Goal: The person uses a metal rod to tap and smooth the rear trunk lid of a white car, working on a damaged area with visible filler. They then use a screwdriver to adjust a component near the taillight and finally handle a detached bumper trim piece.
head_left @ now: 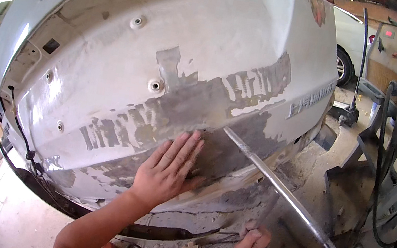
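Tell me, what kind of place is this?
Probably a car body repair shop. A white car panel is sanded down to grey patches under the left hand, a white car is parked behind, and the floor is dusty.

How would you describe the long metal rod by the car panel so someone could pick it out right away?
Start at the big white car body panel with grey sanded patches. The left hand lies flat on its lower edge. Just right of it, the metal rod slants from the panel down to the floor, the only straight, shiny bar among dark cables.
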